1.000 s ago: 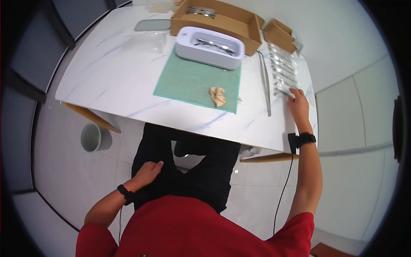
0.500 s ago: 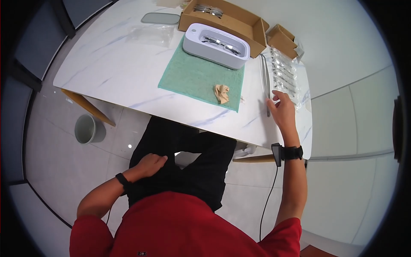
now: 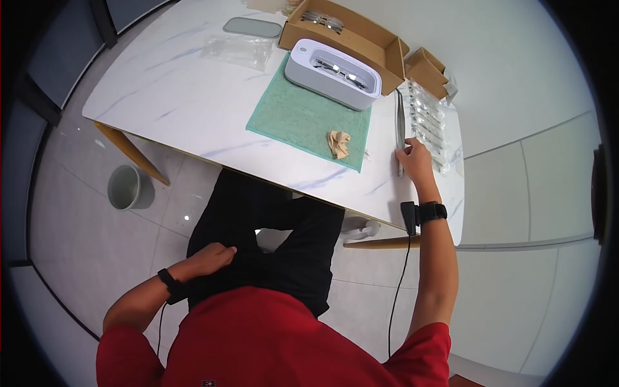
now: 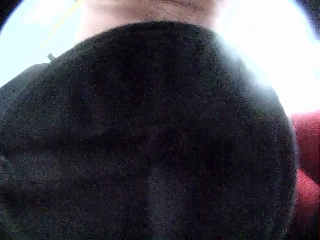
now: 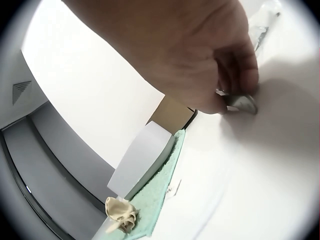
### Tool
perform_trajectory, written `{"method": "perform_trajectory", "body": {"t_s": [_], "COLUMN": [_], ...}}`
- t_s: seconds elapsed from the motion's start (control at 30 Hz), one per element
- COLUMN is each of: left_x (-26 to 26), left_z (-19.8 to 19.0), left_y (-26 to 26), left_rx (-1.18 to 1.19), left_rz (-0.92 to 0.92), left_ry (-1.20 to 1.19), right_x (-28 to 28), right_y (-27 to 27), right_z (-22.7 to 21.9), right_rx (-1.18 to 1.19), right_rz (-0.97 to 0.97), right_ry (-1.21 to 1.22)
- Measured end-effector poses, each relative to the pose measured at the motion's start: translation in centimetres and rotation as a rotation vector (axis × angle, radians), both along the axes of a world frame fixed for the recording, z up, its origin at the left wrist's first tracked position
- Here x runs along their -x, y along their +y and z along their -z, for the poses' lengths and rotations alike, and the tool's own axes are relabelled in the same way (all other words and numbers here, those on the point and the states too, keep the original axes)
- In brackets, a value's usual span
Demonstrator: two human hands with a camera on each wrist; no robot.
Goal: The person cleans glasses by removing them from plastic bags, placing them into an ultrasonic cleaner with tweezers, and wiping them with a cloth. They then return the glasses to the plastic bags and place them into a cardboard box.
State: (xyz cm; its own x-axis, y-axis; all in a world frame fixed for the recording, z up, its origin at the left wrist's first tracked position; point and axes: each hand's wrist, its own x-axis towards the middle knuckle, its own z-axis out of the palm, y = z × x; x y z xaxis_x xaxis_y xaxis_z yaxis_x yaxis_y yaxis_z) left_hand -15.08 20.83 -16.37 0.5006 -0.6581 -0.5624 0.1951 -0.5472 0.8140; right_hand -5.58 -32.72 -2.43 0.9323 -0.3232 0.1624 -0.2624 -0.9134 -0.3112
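Note:
At the right side of the table my right hand [image 3: 417, 160] pinches long metal tweezers [image 3: 400, 119] between thumb and fingers near one end. In the right wrist view a short silvery end of the tweezers [image 5: 243, 104] sticks out past the curled fingers. To the hand's right lies a row of clear plastic packets [image 3: 427, 119] with small dark items inside. My left hand [image 3: 213, 259] rests on the black trousers, fingers loosely curled and holding nothing. Dark cloth fills most of the left wrist view.
A white ultrasonic cleaner [image 3: 332, 87] with eyeglasses [image 3: 338, 71] in its basin stands on a green cloth [image 3: 290, 116]. A crumpled tan cloth [image 3: 338, 144] lies at that cloth's front. Behind are a cardboard box [image 3: 367, 48] and a smaller carton [image 3: 425, 69]. A grey lid [image 3: 251, 26] and plastic bag [image 3: 238, 51] lie left.
My right hand has left the plastic packets, moved left to the tweezers and taken hold of them. The left hand stays on the trousers. The head view has shifted slightly.

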Motion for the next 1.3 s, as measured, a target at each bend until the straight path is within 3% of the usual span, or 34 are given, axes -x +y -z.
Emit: {"method": "perform_trajectory", "body": {"t_s": [0.1,0.2,0.3,0.47,0.7,1.07,1.3], "left_x": [-0.1,-0.5,-0.3,-1.1,-1.0,-0.1,-0.1], "left_z": [0.3,1.3,2.1,3.3,3.0,3.9,3.6], "left_y": [-0.3,0.0,0.1,1.2,1.3,2.4,2.0], "left_rx": [0.01,0.03,0.086,0.143,0.141,0.22,0.173], "left_rz": [-0.089,-0.115,-0.287,-0.376,-0.346,-0.408,-0.425], "left_ry": [0.0,-0.015,-0.057,0.148,0.121,0.125,0.041], "right_x": [0.1,1.7,3.8,5.7,2.7,-2.0,-1.7], "right_y": [0.0,0.9,2.6,3.3,7.3,8.4,8.6], "right_z": [-0.4,-3.1,-6.7,-12.1,-14.8,-14.4,-15.2], "right_rx": [-0.22,-0.604,-0.761,-0.584,0.16,0.446,0.505], "right_rz": [0.07,0.17,0.077,-0.059,-0.312,-0.397,-0.414], "right_ry": [0.0,-0.075,-0.481,-0.203,-0.064,-0.009,-0.1]}}
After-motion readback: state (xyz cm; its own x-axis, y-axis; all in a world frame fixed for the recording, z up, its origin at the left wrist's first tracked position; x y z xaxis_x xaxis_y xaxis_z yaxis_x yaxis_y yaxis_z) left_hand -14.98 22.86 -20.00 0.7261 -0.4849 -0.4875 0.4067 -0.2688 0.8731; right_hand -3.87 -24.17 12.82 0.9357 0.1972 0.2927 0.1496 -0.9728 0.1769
